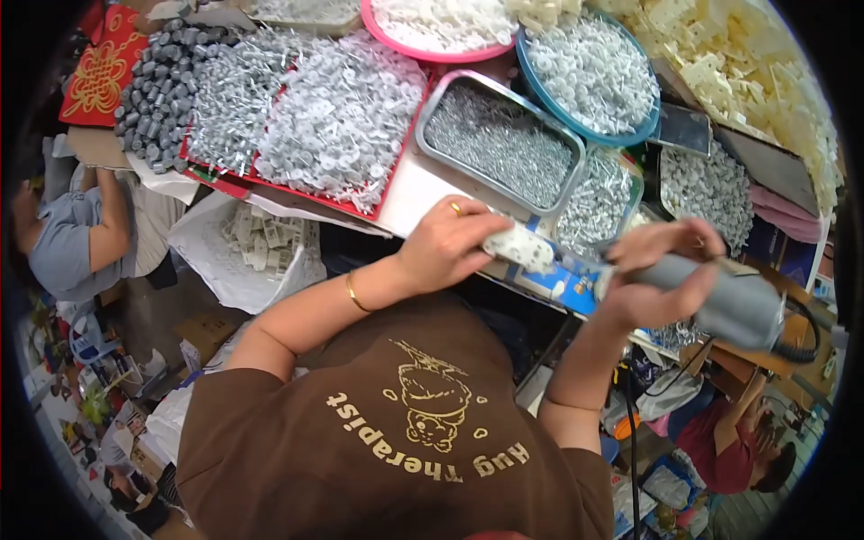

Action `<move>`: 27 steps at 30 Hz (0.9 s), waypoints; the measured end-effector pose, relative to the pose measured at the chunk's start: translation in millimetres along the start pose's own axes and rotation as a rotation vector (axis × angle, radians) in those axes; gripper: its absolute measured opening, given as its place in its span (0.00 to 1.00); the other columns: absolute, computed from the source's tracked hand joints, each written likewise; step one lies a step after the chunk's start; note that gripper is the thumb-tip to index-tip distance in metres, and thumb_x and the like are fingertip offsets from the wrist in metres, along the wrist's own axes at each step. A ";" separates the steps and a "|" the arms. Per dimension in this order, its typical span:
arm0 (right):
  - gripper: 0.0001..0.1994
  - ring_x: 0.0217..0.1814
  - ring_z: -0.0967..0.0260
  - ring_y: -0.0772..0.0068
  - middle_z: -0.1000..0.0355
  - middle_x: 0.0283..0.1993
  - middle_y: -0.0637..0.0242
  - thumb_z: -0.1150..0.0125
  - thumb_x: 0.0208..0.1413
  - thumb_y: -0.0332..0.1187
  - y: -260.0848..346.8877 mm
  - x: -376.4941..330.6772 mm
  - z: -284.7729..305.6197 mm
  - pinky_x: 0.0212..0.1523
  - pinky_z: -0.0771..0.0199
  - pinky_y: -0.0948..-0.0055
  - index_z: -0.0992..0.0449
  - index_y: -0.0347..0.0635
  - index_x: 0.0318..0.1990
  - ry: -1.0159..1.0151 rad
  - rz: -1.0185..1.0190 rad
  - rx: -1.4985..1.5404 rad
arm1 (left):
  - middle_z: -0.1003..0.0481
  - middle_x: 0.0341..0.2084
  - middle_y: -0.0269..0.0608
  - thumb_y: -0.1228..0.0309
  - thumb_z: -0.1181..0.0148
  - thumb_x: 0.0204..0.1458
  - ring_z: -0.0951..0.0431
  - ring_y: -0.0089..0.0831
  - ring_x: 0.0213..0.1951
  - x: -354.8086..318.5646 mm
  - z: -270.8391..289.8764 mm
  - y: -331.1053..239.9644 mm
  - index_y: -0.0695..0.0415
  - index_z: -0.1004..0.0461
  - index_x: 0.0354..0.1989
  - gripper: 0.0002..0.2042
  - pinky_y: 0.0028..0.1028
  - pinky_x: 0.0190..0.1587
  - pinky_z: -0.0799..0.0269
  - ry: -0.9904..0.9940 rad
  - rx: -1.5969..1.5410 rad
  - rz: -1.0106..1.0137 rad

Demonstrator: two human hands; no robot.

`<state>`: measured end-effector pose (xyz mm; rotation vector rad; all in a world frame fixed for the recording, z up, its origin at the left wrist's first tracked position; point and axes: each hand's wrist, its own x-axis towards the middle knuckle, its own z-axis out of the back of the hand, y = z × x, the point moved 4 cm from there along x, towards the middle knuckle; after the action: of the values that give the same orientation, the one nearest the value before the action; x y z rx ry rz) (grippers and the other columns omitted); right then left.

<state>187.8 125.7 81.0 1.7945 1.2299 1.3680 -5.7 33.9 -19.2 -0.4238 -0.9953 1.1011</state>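
My left hand [447,241] pinches a white plastic piece [524,249] with several small holes, held just above the near edge of the table. In my right hand [664,274] is a grey electric screwdriver [740,306], lying sideways and blurred by motion. Its narrow front end points left toward the white piece; whether the tip touches it I cannot tell. A coiled black cord leaves the tool's back end. Beyond my hands stands a metal tray [421,135] heaped with small screws [504,139].
Silvery small parts [337,117] fill a red tray at left, beside dark grey cylinders [157,99]. A pink basin [441,56] and a blue basin [589,135] stand behind. White pieces fill a bag [193,238] below the table edge. Other people sit at both sides.
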 end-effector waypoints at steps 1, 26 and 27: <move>0.22 0.16 0.39 0.71 0.38 0.18 0.65 0.48 0.64 0.47 1.7 19.7 16.2 0.22 0.30 0.72 0.34 0.32 0.50 -0.195 -0.026 -0.140 | 0.20 0.39 0.43 0.77 0.30 0.36 0.21 0.41 0.42 2.0 2.7 -3.7 0.59 0.20 0.47 0.23 0.36 0.46 0.25 -0.036 0.019 -0.063; 0.11 0.37 0.21 0.53 0.20 0.38 0.51 0.33 0.52 0.28 -35.6 -3.7 248.7 0.40 0.23 0.60 0.18 0.37 0.43 0.129 -0.539 -1.864 | 0.19 0.34 0.50 0.70 0.40 0.58 0.19 0.42 0.36 60.6 237.2 98.2 0.62 0.21 0.47 0.11 0.34 0.42 0.26 -0.010 0.653 0.481; 0.10 0.41 0.22 0.47 0.21 0.38 0.50 0.32 0.50 0.27 -38.1 -3.0 250.1 0.44 0.24 0.59 0.18 0.37 0.41 0.076 -0.663 -1.802 | 0.19 0.36 0.49 0.70 0.41 0.58 0.19 0.46 0.39 82.2 238.7 126.5 0.61 0.22 0.47 0.11 0.36 0.46 0.26 -0.072 0.712 0.397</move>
<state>411.1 161.7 -32.4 0.0447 0.1479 1.2577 -265.2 120.0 51.4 0.0070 -0.5273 1.7467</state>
